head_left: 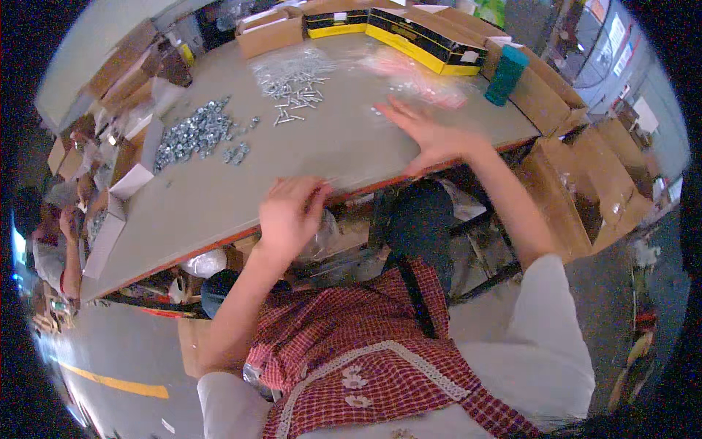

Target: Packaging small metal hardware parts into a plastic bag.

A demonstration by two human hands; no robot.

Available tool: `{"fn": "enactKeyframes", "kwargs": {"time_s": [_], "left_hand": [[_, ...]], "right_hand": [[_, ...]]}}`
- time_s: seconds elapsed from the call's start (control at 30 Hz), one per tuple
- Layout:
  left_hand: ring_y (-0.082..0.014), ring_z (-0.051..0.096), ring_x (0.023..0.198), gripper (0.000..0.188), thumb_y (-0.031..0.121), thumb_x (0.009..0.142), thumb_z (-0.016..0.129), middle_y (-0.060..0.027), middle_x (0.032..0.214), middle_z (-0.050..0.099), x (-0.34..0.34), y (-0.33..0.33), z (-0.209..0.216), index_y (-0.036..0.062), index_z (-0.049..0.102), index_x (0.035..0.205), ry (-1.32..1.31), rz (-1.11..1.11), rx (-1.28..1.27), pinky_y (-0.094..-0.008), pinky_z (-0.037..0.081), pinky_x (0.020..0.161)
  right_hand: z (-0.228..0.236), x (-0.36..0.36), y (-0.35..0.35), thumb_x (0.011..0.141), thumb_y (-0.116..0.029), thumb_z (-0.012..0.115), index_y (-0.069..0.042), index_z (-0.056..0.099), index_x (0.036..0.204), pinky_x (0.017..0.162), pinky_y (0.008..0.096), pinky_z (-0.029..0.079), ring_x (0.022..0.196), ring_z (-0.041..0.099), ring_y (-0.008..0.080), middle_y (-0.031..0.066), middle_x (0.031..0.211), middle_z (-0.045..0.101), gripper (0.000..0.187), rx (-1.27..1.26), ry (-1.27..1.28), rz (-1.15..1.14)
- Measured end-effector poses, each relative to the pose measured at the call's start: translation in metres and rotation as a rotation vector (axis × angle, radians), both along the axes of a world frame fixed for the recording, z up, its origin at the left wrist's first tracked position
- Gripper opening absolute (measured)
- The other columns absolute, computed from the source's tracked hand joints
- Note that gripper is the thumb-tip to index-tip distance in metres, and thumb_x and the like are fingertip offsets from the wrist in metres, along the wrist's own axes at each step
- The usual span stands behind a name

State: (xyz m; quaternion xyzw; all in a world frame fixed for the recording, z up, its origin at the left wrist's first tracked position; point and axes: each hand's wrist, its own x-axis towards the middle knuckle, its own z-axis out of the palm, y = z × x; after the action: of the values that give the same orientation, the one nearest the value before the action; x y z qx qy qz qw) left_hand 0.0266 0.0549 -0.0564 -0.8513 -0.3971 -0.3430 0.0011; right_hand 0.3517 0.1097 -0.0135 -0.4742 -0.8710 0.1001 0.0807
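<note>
My left hand (291, 216) is at the table's front edge with its fingers curled together. A thin, light tip shows by the fingertips, too blurred to name. To the right, my right hand (435, 139) reaches over the table with fingers spread, smeared by motion, close to a pile of clear and pinkish plastic bags (417, 77). I see nothing held in it. Beyond my left hand lies a scatter of silver screws (298, 99), partly on clear plastic bags (281, 67). Left of them is a heap of silver nuts (194, 135), with a few lying apart.
Black and yellow boxes (424, 40) and an open cardboard box (270, 33) line the table's (322, 150) back. A green cylinder (506, 75) stands at the right corner. Large cartons (578, 190) are at the right. Another person's arm (71, 249) shows at the far left beside white-sided boxes (106, 230).
</note>
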Motion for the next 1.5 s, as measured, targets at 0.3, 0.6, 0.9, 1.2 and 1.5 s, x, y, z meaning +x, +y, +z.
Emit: {"fn": "enactKeyframes", "kwargs": {"time_s": [0.3,0.6,0.9,1.2,1.5], "left_hand": [[-0.0078,0.063,0.076,0.01,0.008,0.092,0.065,-0.0049,0.082,0.073,-0.001,-0.054,0.055,0.0008,0.072,0.094,-0.516,-0.088,-0.649,-0.0254,0.05,0.072],[-0.0237,0.069,0.079,0.012,0.006,0.084,0.069,-0.0116,0.086,0.072,-0.008,-0.06,0.043,0.0027,0.07,0.096,-0.396,-0.08,-0.337,-0.0339,0.053,0.071],[-0.0338,0.065,0.075,0.013,0.004,0.08,0.069,-0.0134,0.085,0.068,-0.012,-0.063,0.045,0.0045,0.067,0.092,-0.193,-0.072,-0.16,-0.0404,0.052,0.067],[-0.0306,0.066,0.082,0.03,-0.002,0.075,0.069,-0.0126,0.091,0.068,-0.022,-0.068,0.045,0.0044,0.064,0.104,-0.323,0.003,-0.255,-0.0387,0.052,0.071],[-0.0339,0.06,0.096,0.025,-0.004,0.071,0.071,-0.0087,0.089,0.066,-0.025,-0.082,0.058,0.0035,0.063,0.093,-0.248,0.162,0.039,-0.0436,0.046,0.085]], "right_hand": [[0.021,-0.112,-0.097,0.088,-0.015,0.069,-0.005,0.067,0.099,0.073,0.0309,0.052,0.08,0.064,0.0153,0.0035,0.083,0.067,0.015,-0.199,0.875,0.034],[0.012,-0.118,-0.102,0.083,-0.02,0.067,-0.006,0.068,0.085,0.072,0.0422,0.052,0.08,0.065,0.035,0.0147,0.082,0.067,0.014,0.058,0.592,0.154],[0.016,-0.124,-0.104,0.083,-0.019,0.065,-0.006,0.068,0.087,0.069,0.0432,0.052,0.077,0.064,0.0355,0.0145,0.082,0.065,0.014,0.046,0.505,0.199],[0.011,-0.137,-0.106,0.088,-0.013,0.066,-0.005,0.061,0.083,0.047,0.0297,0.048,0.053,0.062,0.0124,0.0041,0.068,0.064,0.01,-0.712,0.853,0.1],[-0.006,-0.146,-0.103,0.086,-0.013,0.068,-0.005,0.056,0.08,0.05,0.0317,0.044,0.056,0.058,0.0172,0.0053,0.068,0.06,0.016,-0.229,0.841,0.168]]}}
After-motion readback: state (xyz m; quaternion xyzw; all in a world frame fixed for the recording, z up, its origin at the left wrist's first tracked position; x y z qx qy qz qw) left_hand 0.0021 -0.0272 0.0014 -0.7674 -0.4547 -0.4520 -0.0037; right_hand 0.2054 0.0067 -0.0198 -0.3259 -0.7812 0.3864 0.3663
